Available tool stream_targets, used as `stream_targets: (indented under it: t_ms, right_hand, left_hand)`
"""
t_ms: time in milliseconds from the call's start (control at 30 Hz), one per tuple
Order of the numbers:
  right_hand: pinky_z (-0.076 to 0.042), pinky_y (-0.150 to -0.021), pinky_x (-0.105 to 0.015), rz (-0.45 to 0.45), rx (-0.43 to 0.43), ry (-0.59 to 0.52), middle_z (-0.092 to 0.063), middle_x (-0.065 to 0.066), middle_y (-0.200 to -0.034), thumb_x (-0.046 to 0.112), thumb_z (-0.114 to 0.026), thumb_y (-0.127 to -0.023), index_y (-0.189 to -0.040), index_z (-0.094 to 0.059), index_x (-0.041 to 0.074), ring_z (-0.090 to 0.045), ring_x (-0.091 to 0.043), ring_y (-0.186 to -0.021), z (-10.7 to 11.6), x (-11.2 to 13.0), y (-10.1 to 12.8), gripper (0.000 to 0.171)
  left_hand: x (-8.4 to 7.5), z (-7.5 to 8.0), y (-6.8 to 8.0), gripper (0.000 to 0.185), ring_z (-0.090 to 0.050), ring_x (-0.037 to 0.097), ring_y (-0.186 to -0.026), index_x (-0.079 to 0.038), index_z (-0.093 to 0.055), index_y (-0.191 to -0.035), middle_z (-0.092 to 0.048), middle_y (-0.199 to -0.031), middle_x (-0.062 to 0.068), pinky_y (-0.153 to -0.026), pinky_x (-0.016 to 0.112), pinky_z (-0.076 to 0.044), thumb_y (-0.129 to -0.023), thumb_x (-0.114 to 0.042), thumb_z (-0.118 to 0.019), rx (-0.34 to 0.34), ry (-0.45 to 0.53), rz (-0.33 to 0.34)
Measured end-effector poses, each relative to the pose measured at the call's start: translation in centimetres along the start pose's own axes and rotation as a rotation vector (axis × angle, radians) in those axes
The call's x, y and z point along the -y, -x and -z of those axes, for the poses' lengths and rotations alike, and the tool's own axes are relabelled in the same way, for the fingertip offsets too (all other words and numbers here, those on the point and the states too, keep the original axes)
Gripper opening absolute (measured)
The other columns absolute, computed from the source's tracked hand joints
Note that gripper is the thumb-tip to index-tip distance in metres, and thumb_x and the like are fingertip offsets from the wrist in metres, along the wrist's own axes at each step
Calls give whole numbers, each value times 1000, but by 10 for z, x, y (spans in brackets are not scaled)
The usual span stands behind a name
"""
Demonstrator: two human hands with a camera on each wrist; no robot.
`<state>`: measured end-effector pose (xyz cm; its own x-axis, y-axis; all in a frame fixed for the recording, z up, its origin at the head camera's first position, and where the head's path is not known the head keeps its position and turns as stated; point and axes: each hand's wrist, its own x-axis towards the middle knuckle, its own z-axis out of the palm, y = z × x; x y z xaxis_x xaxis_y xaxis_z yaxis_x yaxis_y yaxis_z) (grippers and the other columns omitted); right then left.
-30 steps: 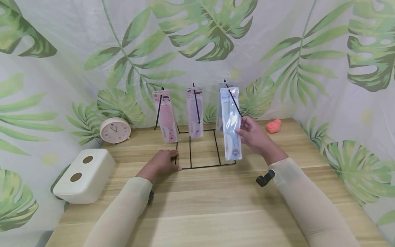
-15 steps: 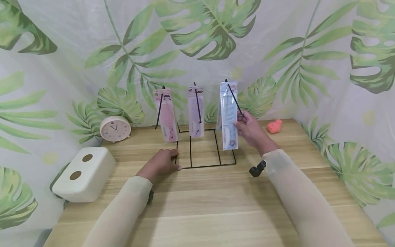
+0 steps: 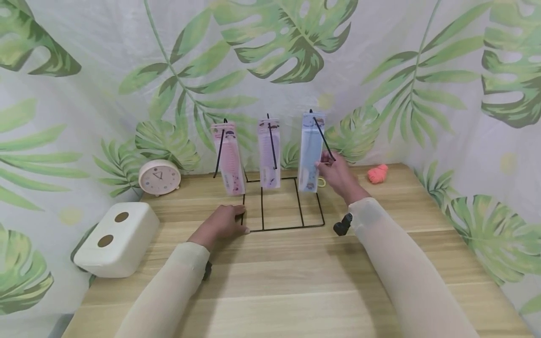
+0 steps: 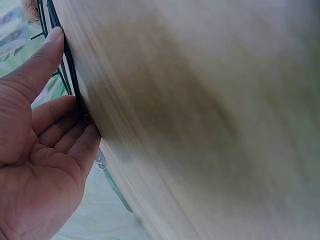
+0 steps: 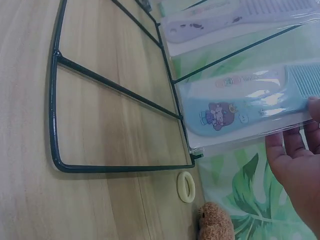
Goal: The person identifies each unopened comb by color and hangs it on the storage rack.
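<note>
Change: the blue comb packet (image 3: 310, 152) has been carried back along the rack's right hook and now hangs near the uprights.
Right hand (image 3: 336, 176): the packet's edge is pinched between thumb and fingers.
Left hand (image 3: 223, 223): rested with relaxed fingers on the wire rack (image 3: 282, 228) base's front-left corner.
Table (image 3: 296, 281): the rack is borne on it.

A round pink clock (image 3: 158, 176) stands at the desk's (image 3: 296, 281) back left corner, a white box with two round holes (image 3: 116, 239) nearer the left edge. An orange plush toy (image 3: 377, 173) lies by the back right corner, a pale ring (image 5: 187, 186) beside it.
</note>
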<state>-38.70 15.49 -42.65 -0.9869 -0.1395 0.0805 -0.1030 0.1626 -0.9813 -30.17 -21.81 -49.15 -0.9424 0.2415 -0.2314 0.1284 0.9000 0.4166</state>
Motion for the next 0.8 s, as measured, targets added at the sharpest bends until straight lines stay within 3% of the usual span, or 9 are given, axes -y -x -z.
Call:
stream_targets:
  t_ms: [100,267,500,633,800]
  right_hand:
    - [-54,-89,-29,-22,-8,23,-51,-4,-111,15,-62,-112,-117,-51,4,-53,-20,-107,1,0,-3,16]
    - [-54,-98,-34,-49,-11,55,-55,-5,-115,18,-63,-112,-121,-54,5,-55,-21,-112,3,0,-6,18]
    - [-48,-89,-39,-65,-6,122,-53,-5,-107,25,-62,-113,-110,-54,9,-50,-23,-99,3,-1,-7,18]
    - [-51,-98,-45,-80,-6,111,-56,-5,-114,26,-63,-113,-116,-56,9,-54,-22,-106,2,0,-7,18]
    - [-52,-100,-42,-87,-12,100,-60,-8,-125,26,-63,-113,-128,-57,7,-57,-24,-116,0,0,-8,25]
  left_hand:
    - [-1,1,0,79,-43,42,-158,-6,-54,-160,-51,-168,16,-132,56,-34,-95,-35,-88,-5,-3,-7]
    - [-2,1,0,81,-42,43,-158,-6,-54,-161,-50,-168,16,-132,57,-34,-94,-35,-88,-2,-3,-2]
    - [1,-1,1,80,-41,42,-159,-6,-53,-161,-49,-169,15,-132,57,-34,-95,-35,-88,2,2,-1]
    - [1,-1,2,80,-41,42,-159,-7,-53,-161,-48,-170,15,-133,57,-33,-95,-35,-87,3,4,1]
    - [0,0,3,80,-39,41,-160,-7,-52,-162,-47,-171,14,-133,57,-33,-95,-36,-87,5,4,9]
